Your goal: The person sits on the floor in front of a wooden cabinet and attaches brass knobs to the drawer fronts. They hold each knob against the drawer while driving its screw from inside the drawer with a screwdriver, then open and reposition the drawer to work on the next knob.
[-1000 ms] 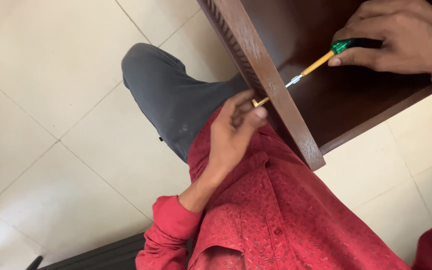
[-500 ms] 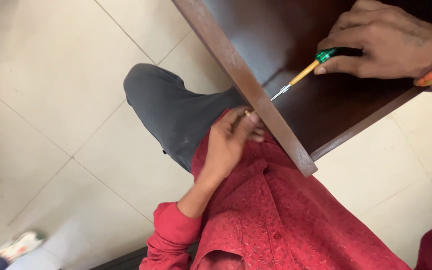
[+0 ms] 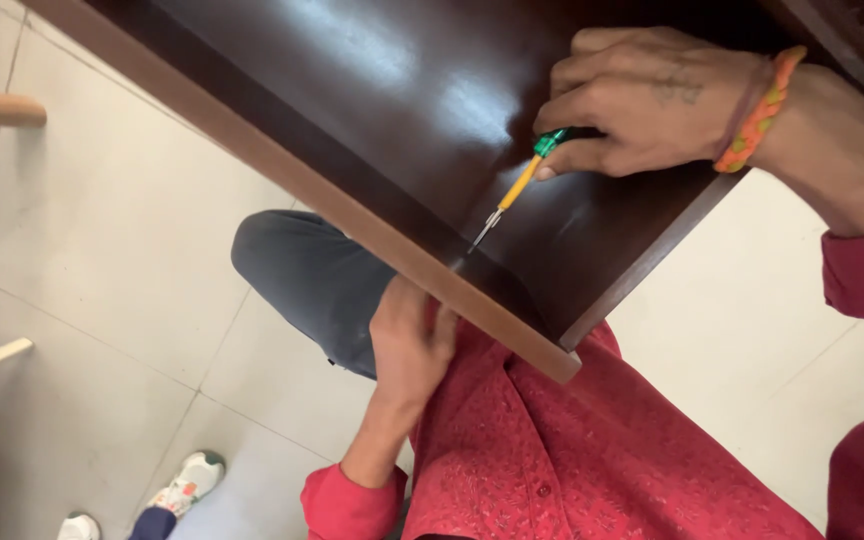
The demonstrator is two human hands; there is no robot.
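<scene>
Screwdriver (image 3: 514, 190) tip lowered onto panel (image 3: 352, 110), right hand (image 3: 652, 100) pinching its handle, left hand (image 3: 410, 345) pressing panel's edge

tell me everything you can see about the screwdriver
The screwdriver is slim, with a yellow shaft section, a green band near the grip and a thin metal tip. It slants down and left; its tip meets the dark wooden panel near the lighter front edge. The right hand covers its upper end.
</scene>
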